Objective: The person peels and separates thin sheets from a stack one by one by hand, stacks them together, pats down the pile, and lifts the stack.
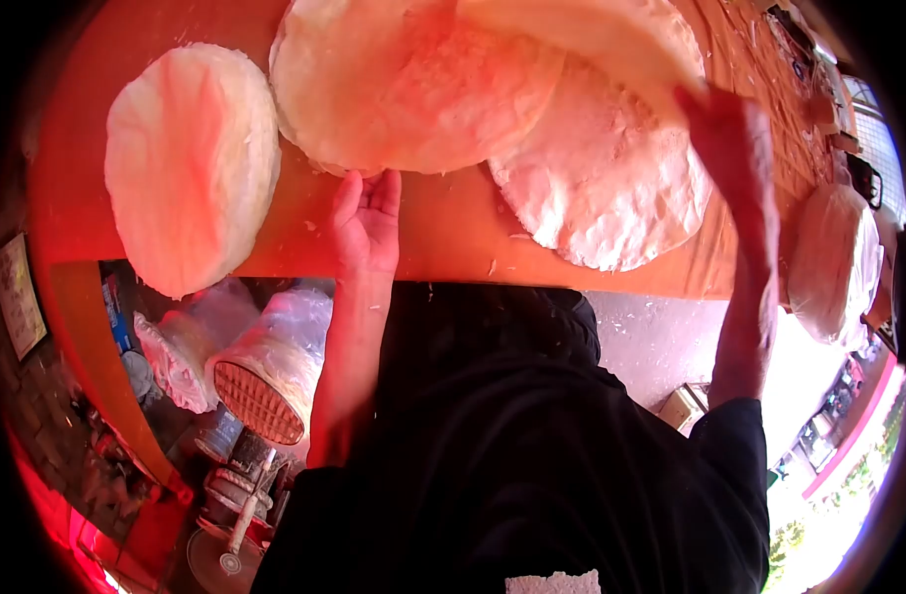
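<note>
Over an orange table [443, 238], right hand [727, 134] pinching a thin flatbread [621, 49], left hand [370, 226] palm-up at another flatbread's edge [403, 161], grip unclear.

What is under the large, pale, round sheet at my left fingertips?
At right, the large, pale, round sheet overlaps another pale, wrinkled, round sheet; the flat orange table shows along its near edge. What lies beneath its middle is covered, so I cannot tell.

Tabletop [443, 233] passable right of left hand [372, 228]; round sheets [403, 99] (overlapping) block beyond.

No legible text, yellowish sheet [19, 297] unreadable
</note>
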`<state>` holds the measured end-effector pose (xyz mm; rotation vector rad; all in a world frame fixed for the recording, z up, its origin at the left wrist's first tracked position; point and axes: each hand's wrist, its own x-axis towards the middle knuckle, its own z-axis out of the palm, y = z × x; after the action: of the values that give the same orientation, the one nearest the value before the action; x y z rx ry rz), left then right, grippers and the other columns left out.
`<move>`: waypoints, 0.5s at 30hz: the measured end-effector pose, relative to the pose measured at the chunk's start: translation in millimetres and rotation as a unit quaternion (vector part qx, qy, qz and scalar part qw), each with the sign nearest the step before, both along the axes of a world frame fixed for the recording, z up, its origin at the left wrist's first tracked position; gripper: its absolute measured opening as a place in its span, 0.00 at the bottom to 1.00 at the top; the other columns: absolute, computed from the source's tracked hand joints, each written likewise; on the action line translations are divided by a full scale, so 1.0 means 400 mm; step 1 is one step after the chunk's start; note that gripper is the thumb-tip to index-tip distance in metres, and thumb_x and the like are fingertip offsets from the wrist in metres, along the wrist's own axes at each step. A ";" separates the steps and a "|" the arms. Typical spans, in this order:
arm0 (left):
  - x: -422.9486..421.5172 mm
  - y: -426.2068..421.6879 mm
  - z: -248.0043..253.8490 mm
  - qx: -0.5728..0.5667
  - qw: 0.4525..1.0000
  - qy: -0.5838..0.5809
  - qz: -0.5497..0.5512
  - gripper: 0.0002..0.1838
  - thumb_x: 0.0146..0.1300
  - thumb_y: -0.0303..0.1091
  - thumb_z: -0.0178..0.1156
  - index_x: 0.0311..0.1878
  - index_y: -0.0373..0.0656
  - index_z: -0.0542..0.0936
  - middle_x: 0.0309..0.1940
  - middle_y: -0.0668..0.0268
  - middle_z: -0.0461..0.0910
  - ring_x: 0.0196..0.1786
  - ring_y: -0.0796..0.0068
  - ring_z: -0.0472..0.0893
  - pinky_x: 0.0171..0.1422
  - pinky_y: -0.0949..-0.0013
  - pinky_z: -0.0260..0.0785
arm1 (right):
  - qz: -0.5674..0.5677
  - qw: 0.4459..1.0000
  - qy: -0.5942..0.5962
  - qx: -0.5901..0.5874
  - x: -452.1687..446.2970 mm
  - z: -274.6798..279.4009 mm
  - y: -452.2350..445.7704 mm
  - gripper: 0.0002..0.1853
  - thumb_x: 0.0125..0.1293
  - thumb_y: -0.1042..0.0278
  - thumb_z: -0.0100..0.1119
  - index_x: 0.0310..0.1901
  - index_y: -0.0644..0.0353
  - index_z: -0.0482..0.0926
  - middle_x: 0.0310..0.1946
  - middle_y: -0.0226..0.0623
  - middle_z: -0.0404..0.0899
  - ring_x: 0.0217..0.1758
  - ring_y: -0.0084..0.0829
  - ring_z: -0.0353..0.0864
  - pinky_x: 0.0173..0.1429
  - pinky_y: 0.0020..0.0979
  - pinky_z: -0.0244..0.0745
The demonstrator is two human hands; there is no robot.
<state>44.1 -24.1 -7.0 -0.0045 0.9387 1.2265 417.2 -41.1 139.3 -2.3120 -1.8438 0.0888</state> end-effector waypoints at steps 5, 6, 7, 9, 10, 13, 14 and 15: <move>0.019 0.031 0.002 0.015 0.996 -0.086 -0.003 0.11 0.68 0.33 0.60 0.51 0.41 0.78 0.47 0.59 0.80 0.49 0.64 0.80 0.52 0.61 0.80 | -0.026 0.992 -0.056 0.114 0.016 0.088 0.005 0.15 0.66 0.52 0.60 0.42 0.55 0.85 0.27 0.49 0.81 0.30 0.48 0.82 0.34 0.42 0.75; 0.024 0.036 0.032 0.015 0.996 -0.076 -0.037 0.11 0.68 0.33 0.59 0.51 0.42 0.78 0.47 0.59 0.80 0.48 0.65 0.80 0.49 0.62 0.80 | -0.050 0.993 -0.038 0.097 -0.005 0.087 0.001 0.16 0.66 0.52 0.60 0.42 0.56 0.85 0.27 0.49 0.81 0.31 0.49 0.82 0.35 0.42 0.75; 0.028 0.039 0.048 0.015 0.995 -0.066 -0.072 0.11 0.69 0.33 0.59 0.52 0.42 0.78 0.47 0.60 0.80 0.47 0.66 0.80 0.47 0.63 0.80 | -0.073 0.994 -0.019 0.078 -0.031 0.081 -0.002 0.16 0.66 0.52 0.59 0.42 0.56 0.85 0.27 0.50 0.81 0.32 0.51 0.82 0.35 0.43 0.75; 0.044 0.069 0.023 -0.031 0.996 -0.018 -0.084 0.10 0.70 0.32 0.57 0.51 0.42 0.78 0.46 0.60 0.81 0.44 0.66 0.81 0.45 0.64 0.80 | -0.047 0.998 -0.012 0.044 -0.001 0.032 0.013 0.21 0.64 0.48 0.61 0.41 0.61 0.84 0.26 0.53 0.80 0.29 0.47 0.84 0.35 0.41 0.75; 0.052 0.082 0.013 -0.054 0.994 0.008 -0.091 0.10 0.70 0.32 0.57 0.51 0.41 0.78 0.45 0.61 0.81 0.43 0.67 0.82 0.43 0.65 0.79 | -0.035 0.999 -0.009 0.041 0.027 0.016 0.025 0.21 0.64 0.47 0.61 0.39 0.61 0.84 0.26 0.53 0.80 0.28 0.48 0.83 0.34 0.42 0.74; 0.087 0.124 0.068 -0.006 0.995 0.008 -0.094 0.09 0.70 0.31 0.56 0.51 0.41 0.78 0.44 0.62 0.82 0.42 0.68 0.82 0.44 0.65 0.79 | -0.073 0.996 -0.057 -0.002 0.148 0.039 0.087 0.22 0.64 0.46 0.60 0.37 0.62 0.83 0.26 0.53 0.79 0.27 0.49 0.82 0.31 0.43 0.72; 0.103 0.133 0.103 0.022 0.995 -0.005 -0.101 0.11 0.69 0.31 0.56 0.54 0.44 0.76 0.47 0.66 0.80 0.44 0.71 0.81 0.46 0.67 0.80 | -0.049 0.997 -0.063 0.025 0.134 0.127 0.101 0.20 0.63 0.50 0.61 0.38 0.62 0.83 0.28 0.53 0.80 0.30 0.49 0.82 0.34 0.43 0.73; 0.121 0.141 0.145 0.061 0.993 -0.055 -0.090 0.12 0.70 0.30 0.55 0.55 0.43 0.75 0.48 0.65 0.80 0.45 0.71 0.81 0.47 0.67 0.80 | -0.026 0.996 -0.069 0.052 0.120 0.215 0.114 0.18 0.63 0.53 0.62 0.39 0.63 0.83 0.29 0.53 0.81 0.33 0.50 0.82 0.37 0.43 0.74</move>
<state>92.5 32.4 51.0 0.1070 0.7503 1.1030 465.1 4.4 225.4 -2.3448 -1.8030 -0.1752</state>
